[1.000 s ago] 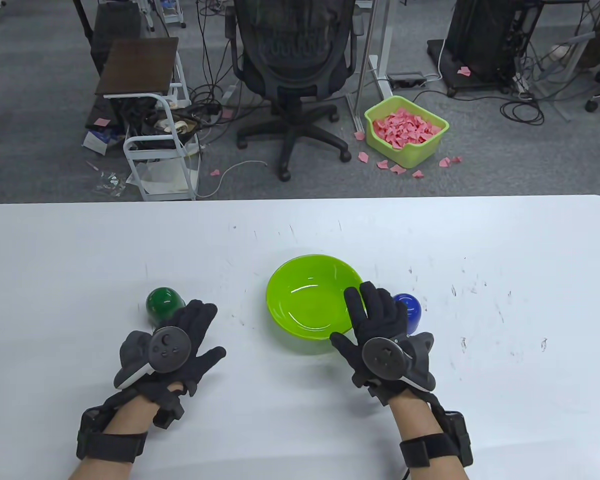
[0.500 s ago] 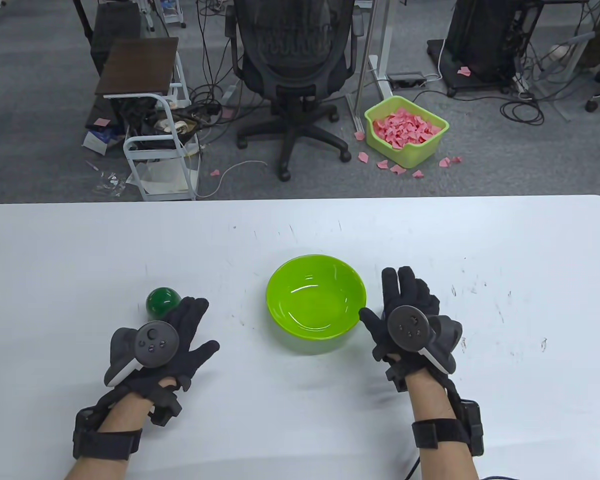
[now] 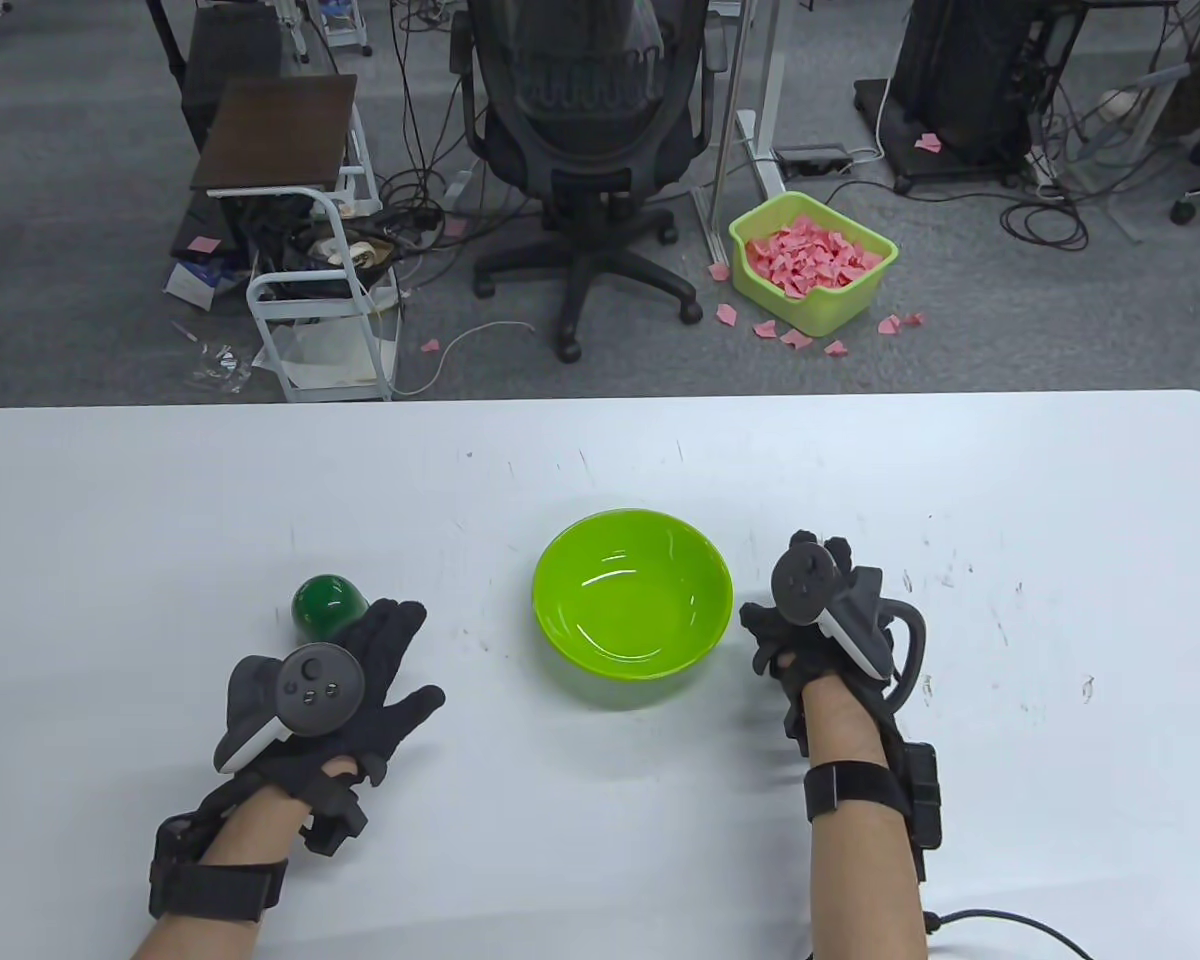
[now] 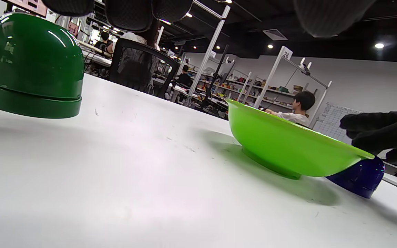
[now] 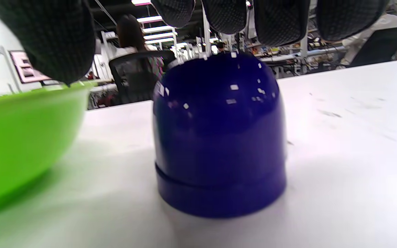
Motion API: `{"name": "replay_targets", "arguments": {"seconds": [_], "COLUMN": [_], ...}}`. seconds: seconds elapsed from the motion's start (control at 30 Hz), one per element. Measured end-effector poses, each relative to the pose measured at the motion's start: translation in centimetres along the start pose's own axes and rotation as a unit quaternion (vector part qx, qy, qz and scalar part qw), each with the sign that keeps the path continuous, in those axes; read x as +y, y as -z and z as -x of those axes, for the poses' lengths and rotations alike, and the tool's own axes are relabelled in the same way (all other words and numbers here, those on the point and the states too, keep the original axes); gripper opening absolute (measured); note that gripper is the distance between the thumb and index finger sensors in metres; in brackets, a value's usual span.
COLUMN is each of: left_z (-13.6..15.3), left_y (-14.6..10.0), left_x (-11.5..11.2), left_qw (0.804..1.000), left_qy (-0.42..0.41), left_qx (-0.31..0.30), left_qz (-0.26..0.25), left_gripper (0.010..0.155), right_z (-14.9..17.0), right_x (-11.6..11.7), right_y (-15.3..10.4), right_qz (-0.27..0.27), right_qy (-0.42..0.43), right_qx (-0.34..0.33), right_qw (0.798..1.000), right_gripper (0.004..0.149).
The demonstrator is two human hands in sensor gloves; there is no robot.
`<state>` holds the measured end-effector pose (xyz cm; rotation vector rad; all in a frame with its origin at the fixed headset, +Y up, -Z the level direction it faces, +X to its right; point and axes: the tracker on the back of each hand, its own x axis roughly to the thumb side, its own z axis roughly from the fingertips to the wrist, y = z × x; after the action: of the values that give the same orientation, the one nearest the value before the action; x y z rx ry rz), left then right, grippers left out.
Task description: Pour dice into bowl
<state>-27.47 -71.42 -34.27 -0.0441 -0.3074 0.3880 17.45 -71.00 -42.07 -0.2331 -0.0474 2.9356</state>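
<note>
Right hand (image 3: 810,625) arches over the blue cup (image 5: 219,137), fingers spread around its dome, apparently not yet gripping, ready to lift. Bowl (image 3: 632,600) waits mid-frame. Left hand (image 3: 345,680) rests wide beside the green cup (image 3: 325,605). No dice visible.

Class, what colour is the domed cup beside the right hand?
Dark blue domed cup, glossy; clearest in the right wrist view.

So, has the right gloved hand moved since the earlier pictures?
Yes. The right gloved hand has shifted rightward off the round green plastic bowl, and is now beside it over the domed blue cup.
</note>
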Motion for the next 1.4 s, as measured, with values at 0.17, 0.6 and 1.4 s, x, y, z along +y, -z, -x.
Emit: {"name": "replay_targets", "arguments": {"seconds": [0.17, 0.6, 1.4], "left_z": [0.1, 0.3, -0.7], "left_y": [0.0, 0.0, 0.3], "left_x": [0.1, 0.1, -1.3], "left_qw": [1.000, 1.000, 0.998], "left_qy": [-0.006, -0.010, -0.041], "left_qx": [0.002, 0.006, -0.034], "left_qz": [0.000, 0.002, 0.029], "left_gripper": [0.083, 0.084, 0.104], "right_z": [0.7, 0.6, 0.4], "right_x": [1.4, 3.5, 1.6], "right_y": [1.1, 2.0, 0.5], "right_qz": [-0.034, -0.023, 0.024], "right_qy": [-0.014, -0.044, -0.047], "right_qx": [0.035, 0.069, -0.028], "right_qw": [0.999, 0.996, 0.998], "right_gripper": [0.100, 0.097, 0.097]}}
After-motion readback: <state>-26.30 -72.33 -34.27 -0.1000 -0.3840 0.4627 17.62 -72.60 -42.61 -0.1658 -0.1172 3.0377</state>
